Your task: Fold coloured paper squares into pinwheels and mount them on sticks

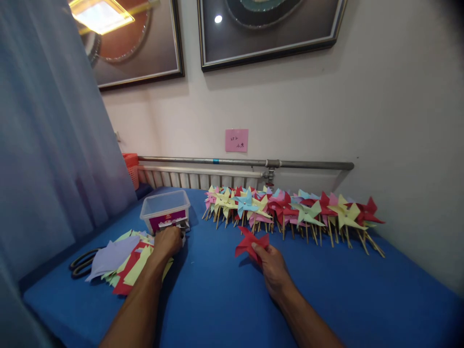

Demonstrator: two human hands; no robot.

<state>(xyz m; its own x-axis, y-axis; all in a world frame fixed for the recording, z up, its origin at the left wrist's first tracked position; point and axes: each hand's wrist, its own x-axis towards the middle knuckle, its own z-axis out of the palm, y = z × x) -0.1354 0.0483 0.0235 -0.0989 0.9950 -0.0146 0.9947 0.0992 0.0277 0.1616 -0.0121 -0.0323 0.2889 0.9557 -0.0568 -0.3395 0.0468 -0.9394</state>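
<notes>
Well, right fingers (pixel 258 250) pinch a red pinwheel (pixel 247 241) above the blue surface (pixel 213 295) by the wall (pixel 290 106); left fingers (pixel 176 236), can't tell.

The fingertips of the left hand (pixel 168 240) are hidden, so what they touch cannot be told; the right hand's (pixel 271 266) other fingers are out of sight behind the red pinwheel (pixel 250 243). Paper sheets (pixel 115 255) cover the blades of the scissors (pixel 82 264). Both forearms (pixel 139 297) and the framed pictures (pixel 268 36) are cut off. Front pinwheels (pixel 282 209) hide most farther ones. Writing on the pink note (pixel 237 147) is too small to read.
</notes>
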